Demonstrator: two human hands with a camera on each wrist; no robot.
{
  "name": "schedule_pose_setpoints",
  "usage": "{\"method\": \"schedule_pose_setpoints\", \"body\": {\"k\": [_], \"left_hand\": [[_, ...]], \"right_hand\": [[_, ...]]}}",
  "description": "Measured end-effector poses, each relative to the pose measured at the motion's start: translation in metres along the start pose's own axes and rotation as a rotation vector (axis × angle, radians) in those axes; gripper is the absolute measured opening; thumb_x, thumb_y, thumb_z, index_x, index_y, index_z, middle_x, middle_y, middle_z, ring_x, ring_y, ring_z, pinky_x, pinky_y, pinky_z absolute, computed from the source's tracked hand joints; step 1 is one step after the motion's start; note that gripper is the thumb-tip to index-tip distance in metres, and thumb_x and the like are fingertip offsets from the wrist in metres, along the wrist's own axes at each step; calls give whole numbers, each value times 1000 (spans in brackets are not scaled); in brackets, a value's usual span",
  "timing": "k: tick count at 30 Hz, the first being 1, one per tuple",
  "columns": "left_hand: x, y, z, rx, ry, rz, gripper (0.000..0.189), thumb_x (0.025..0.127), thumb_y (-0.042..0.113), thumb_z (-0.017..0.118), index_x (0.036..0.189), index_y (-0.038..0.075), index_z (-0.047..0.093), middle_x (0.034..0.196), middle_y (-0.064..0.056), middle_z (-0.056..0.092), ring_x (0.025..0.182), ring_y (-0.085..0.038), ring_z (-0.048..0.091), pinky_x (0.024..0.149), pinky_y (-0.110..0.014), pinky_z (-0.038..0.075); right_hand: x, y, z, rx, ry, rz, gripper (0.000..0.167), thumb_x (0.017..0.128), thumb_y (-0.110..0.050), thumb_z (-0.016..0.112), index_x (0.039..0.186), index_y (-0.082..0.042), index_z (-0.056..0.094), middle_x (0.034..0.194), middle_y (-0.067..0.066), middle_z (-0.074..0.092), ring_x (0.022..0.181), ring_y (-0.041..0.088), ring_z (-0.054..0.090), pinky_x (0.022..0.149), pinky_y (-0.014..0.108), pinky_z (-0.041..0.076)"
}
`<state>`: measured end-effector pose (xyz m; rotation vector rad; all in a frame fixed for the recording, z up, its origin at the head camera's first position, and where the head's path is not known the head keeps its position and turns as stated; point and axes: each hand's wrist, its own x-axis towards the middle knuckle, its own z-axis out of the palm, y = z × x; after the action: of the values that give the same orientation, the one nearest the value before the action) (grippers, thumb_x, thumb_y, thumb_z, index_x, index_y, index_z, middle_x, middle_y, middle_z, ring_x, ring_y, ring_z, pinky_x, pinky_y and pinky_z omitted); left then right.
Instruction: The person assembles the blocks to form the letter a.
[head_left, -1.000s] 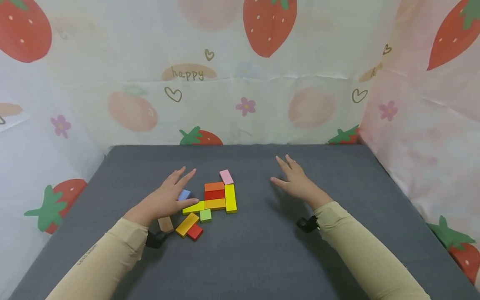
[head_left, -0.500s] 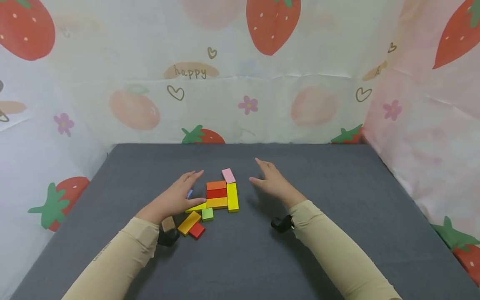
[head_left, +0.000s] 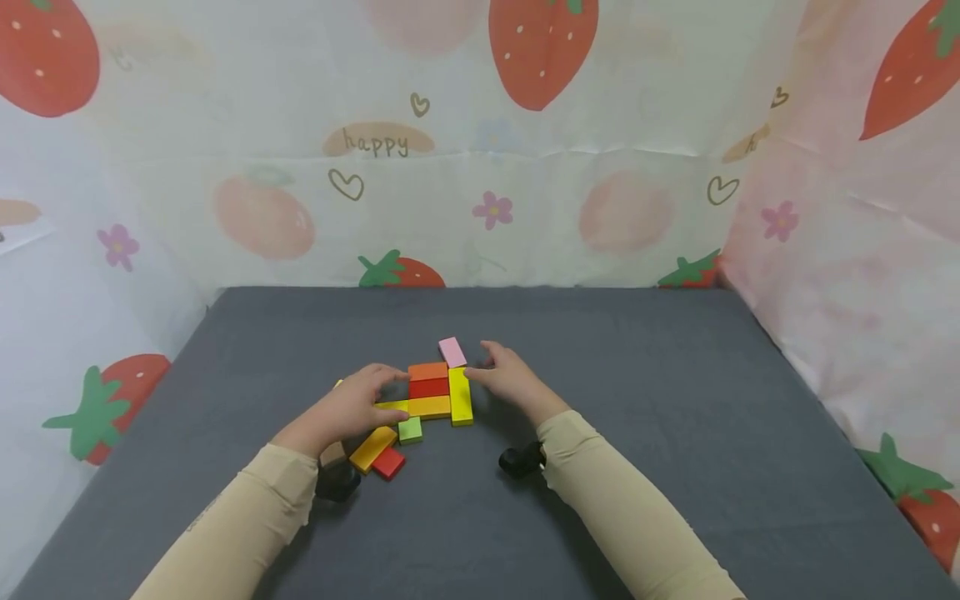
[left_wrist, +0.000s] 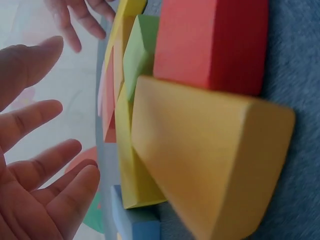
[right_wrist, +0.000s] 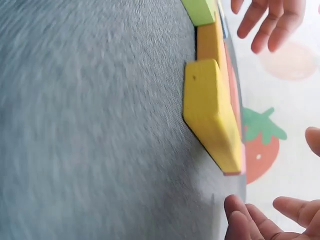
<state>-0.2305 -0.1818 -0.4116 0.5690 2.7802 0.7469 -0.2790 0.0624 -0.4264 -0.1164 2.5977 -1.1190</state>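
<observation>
- Blocks (head_left: 429,389): likely light, stiff, not fragile; best pinched by long sides.
- Left hand (head_left: 343,412), left side: fingers parted, empty.
- Right hand (head_left: 517,385), right side: fingers apart, empty.

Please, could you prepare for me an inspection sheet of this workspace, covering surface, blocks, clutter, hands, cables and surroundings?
Surface: dark gray table.
Blocks: orange block, red block and amber block side by side; long yellow block along their right ends; pink block beyond; green block nearer the person. Brown block partly hidden; blue block visible from the left wrist.
Clutter: nothing seen.
Hands: left hand above the group's left part, right hand beside the long yellow block; both seem to hold nothing.
Cables: nothing seen.
Surroundings: pale sheet printed with strawberries, flowers and hearts.
</observation>
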Motion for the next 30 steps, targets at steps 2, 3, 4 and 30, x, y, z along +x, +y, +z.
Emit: {"method": "schedule_pose_setpoints", "body": {"k": [2,3,4,30], "left_hand": [[-1,0,1,-20,-9,-12,59,79,32,71,130,10,50,130,-12,46,115,-29,46,93,-45,41],[-1,0,2,-25,-14,-13,59,79,31,71,129,10,50,129,-11,47,114,-29,47,92,-44,42],[-2,0,3,-29,-16,-14,58,79,31,71,129,10,50,128,-11,48,113,-28,48,91,-44,42],[-4,-6,21,-253,-27,-62,29,78,13,72,106,14,63,98,2,61,90,-15,55,80,-32,49]], "right_hand": [[0,-1,5,23,-11,17,68,85,-40,60,142,-15,31,126,12,49,106,25,50,91,41,43],[0,-1,7,31,-15,22,68,85,-40,60,141,-15,32,125,11,50,104,25,50,89,41,43],[0,-1,9,37,-17,28,67,84,-40,61,141,-15,33,124,11,50,103,24,51,89,40,44],[-5,-8,31,-107,46,79,71,69,-37,77,130,-9,50,127,12,45,104,26,45,92,43,42]]}}
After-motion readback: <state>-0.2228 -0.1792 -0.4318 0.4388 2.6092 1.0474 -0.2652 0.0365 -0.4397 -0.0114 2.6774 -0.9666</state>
